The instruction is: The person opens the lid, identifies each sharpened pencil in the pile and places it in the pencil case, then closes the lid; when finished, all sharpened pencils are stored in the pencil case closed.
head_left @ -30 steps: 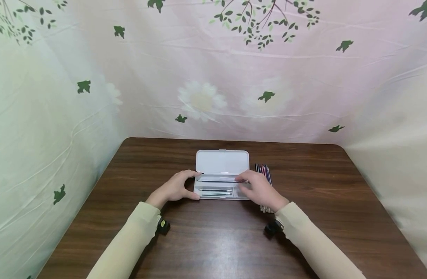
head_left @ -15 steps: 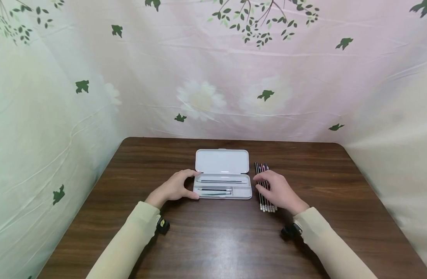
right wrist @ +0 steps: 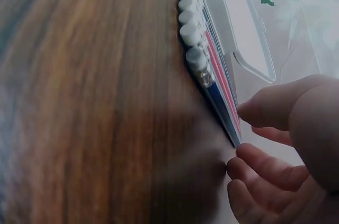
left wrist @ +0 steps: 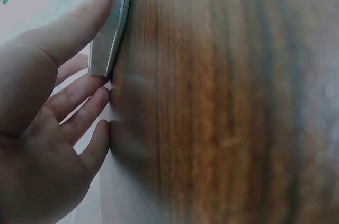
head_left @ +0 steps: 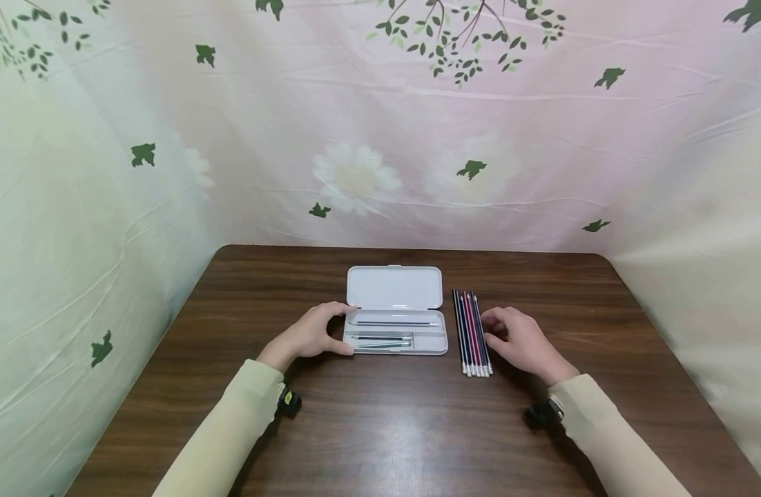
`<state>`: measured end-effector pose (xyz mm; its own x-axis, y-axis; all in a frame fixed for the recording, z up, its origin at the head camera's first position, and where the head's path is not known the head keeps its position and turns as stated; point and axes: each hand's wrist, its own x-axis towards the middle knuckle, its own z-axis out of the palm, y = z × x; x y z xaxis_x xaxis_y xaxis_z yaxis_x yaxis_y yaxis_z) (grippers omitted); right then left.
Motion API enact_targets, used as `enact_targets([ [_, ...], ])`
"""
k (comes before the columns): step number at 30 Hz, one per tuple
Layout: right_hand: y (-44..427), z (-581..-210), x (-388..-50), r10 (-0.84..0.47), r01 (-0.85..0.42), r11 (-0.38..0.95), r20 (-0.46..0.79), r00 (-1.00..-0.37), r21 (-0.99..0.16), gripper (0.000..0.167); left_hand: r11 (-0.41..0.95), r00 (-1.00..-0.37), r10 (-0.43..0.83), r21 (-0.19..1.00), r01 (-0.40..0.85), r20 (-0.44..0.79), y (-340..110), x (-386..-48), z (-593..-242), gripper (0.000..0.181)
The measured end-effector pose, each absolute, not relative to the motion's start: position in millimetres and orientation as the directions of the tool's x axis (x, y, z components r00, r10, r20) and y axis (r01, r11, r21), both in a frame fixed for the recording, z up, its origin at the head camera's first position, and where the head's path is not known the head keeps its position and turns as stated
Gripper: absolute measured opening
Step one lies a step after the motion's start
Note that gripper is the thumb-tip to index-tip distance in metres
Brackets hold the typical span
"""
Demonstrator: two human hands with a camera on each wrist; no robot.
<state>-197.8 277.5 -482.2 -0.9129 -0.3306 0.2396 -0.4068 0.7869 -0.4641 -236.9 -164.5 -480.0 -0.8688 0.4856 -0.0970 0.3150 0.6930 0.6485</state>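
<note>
White pencil case point(head_left: 430, 343) open beside a row of pencils point(head_left: 471, 335) on a wood-grain counter point(head_left: 380, 428)

Case at the middle of the counter, toward its far edge, lid point(head_left: 394, 287) laid back from the hinge. Along the back compartment, one slim pencil-like piece point(head_left: 396, 323); in the front-left compartment, two similar pieces point(head_left: 383, 338), stretched the same way; finer detail too small to read. To the right of the case, near but apart, the row: flat, side by side, blue-black and red-pink barrels, white erasers point(right wrist: 190, 34) all toward the near edge.

Left hand point(head_left: 310, 336) at the case's left end, grip stretched wide across it and holding on, thumb against the near wall, fingers at the far corner. Right hand point(head_left: 525, 342) just beside the row's right edge, grip loosely parted, fingers softly bent, nothing held; contact with the last pencil impossible to tell. Pale sleeves point(head_left: 225, 428) on both forearms, small black device point(head_left: 289, 402) at each wrist.

All around, dark brown wood grain, rounded far corners, soft pale sheen across the near half. Behind and to both sides, hanging cloth point(head_left: 262, 138): pinkish at the back, greenish to the left, cream to the right, creased and rippled, printed with dark green birds point(head_left: 471, 169), leafy branches point(head_left: 467, 38) and white daisies point(head_left: 354, 172).
</note>
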Motion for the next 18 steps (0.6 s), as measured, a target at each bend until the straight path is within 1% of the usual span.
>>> enact_targets([
  [8, 280.5, -484.9, -200.7, -0.335, -0.377, 0.793, 0.174, -0.926, -0.478, 0.029, 0.694, -0.868, 0.488, 0.646, 0.318, -0.097, -164.3, -236.0, -479.8, 0.085],
  [15, 280.2, -484.8, -202.9, -0.33, -0.37, 0.796, 0.168, -0.929, -0.479, 0.03, 0.693, -0.869, 0.487, 0.647, 0.319, -0.094, -163.9, -236.0, -480.2, 0.085],
  [18, 279.2, -482.4, -203.7, -0.303, -0.336, 0.807, 0.148, -0.942, -0.485, 0.031, 0.692, -0.868, 0.489, 0.646, 0.321, -0.092, -164.2, -236.4, -479.8, 0.085],
])
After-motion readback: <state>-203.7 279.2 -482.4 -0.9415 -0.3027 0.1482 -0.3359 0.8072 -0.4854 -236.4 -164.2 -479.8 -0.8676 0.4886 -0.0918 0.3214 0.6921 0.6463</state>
